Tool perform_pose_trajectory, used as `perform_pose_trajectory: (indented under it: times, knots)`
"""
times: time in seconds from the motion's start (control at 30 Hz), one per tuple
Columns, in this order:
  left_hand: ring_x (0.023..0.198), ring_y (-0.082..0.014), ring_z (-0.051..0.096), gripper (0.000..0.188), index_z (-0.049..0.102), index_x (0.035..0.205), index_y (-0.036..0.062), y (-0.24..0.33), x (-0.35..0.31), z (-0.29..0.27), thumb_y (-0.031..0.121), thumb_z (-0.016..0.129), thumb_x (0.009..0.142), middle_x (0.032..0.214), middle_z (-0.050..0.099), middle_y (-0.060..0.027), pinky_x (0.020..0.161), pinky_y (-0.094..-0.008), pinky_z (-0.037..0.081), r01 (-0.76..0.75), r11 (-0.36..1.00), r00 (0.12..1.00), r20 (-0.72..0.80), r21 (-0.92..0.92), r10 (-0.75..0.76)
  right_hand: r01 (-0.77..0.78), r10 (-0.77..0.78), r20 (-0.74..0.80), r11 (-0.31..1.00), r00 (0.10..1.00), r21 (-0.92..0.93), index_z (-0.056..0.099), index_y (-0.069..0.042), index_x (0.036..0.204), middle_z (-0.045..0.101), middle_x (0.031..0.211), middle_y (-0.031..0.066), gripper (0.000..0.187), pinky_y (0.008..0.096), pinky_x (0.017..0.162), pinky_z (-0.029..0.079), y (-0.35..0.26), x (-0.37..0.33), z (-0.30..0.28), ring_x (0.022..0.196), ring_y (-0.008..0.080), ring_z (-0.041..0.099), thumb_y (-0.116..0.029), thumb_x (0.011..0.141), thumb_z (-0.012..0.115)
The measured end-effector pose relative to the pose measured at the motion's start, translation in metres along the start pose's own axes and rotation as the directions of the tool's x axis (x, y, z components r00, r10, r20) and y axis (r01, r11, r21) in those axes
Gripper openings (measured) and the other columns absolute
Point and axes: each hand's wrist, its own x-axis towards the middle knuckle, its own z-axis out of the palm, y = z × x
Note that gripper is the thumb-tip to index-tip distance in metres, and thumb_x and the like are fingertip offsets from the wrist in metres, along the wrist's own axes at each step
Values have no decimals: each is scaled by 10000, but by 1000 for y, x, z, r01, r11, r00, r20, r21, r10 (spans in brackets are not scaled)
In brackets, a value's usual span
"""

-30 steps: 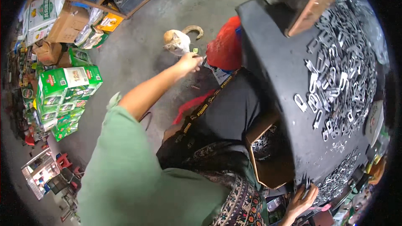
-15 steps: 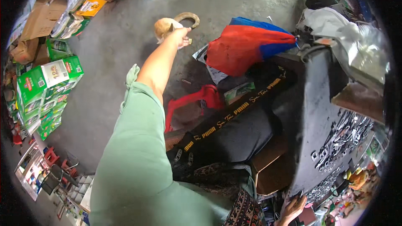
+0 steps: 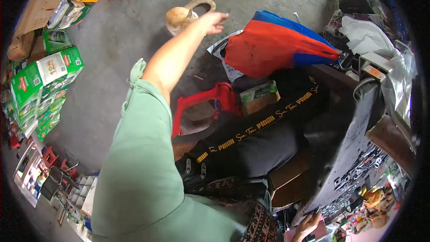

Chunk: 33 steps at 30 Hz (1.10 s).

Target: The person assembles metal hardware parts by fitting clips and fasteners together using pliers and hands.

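Observation:
My left arm, in a green sleeve, stretches far out over the grey floor. At its end my left hand [image 3: 216, 22] is open, fingers pointing right, and I see nothing in it. Just left of it a ginger-and-white cat [image 3: 178, 19] sits on the floor with its tail curled, partly behind my wrist. A red and blue bag [image 3: 264, 47] lies to the right of the hand. At the lower right my right hand [image 3: 308, 225] lies at the edge of a grey work table [image 3: 331, 170], fingers closed; what they hold is too small to make out.
Many small metal pieces [image 3: 358, 170] cover the table. A red plastic stool [image 3: 179, 110] stands beside my legs in black trousers [image 3: 251, 152]. An open cardboard box [image 3: 291, 179] sits below the table. Green cartons [image 3: 49, 76] are stacked at the left.
My left hand has swung up and right from beside the cat, its fingers now more extended. A small pale thing seen near its fingers no longer shows. The view has shifted slightly.

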Motion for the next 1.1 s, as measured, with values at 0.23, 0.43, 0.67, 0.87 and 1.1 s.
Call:
perform_pose_trajectory:
  times: [0.23,0.43,0.67,0.87,1.1]
  knots:
    - [1342,-416,364,811,235,1487,44,4,34,-38,343,677,877,1491,305,-251,1072,-547,356,109,993,960,-264,53,-91,13,-15,-34,999,999,-37,497,142,1254,577,1173,348,432,476,931,440,18,-6,5,1061,494,563,-175,961,508]
    - [1205,-426,487,858,181,1509,66,37,35,-68,313,698,870,1149,568,-228,1019,-536,397,103,981,903,-398,-164,-161,14,-15,-15,999,1000,-50,495,143,1263,576,1177,352,452,478,940,435,18,-4,5,1064,491,566,-194,963,500]
    - [1108,-325,610,496,611,1204,2,26,6,-63,324,695,836,1157,653,-209,917,-397,488,-272,725,737,-347,632,580,93,-99,-169,995,981,-43,602,42,924,564,627,168,323,413,497,426,-32,7,-6,505,309,492,-281,921,590]
    - [1048,-320,643,394,643,1126,4,-31,-43,-16,284,656,850,1104,671,-202,915,-407,484,-641,379,719,350,668,600,41,-41,-124,999,991,-4,608,53,955,590,688,208,342,434,532,446,-44,8,-11,554,355,524,-286,916,596]
    - [1123,-348,602,387,616,1175,20,-57,-31,-83,255,644,869,1165,640,-209,955,-438,474,-362,-51,907,365,931,210,-131,131,-30,991,991,-27,610,81,1104,639,842,285,422,466,632,490,-54,10,-15,681,423,597,-294,913,578]
